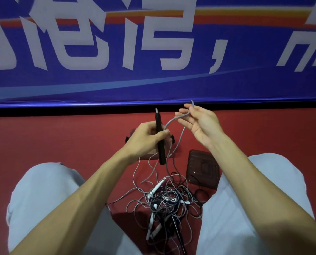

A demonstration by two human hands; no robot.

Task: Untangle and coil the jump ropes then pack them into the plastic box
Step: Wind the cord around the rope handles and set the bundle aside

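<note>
- Head view: left hand (148,137), grip closed round black handle (160,144), held upright over plastic box (150,156).
- Right hand (199,124) at 3 o'clock of it; thumb + forefinger pinched grey rope (180,138), other fingers loose.
- Rope tangle (164,201) lay on red floor (61,140) at 6 o'clock, btwn knees.
- Lid (202,168) at 4 o'clock of box.

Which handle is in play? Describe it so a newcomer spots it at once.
Under the blue banner, above the red floor, the left hand grips a black handle upright. Unlike the handles lying in the rope tangle below, it is lifted, beside grey rope held by the right hand.
</note>
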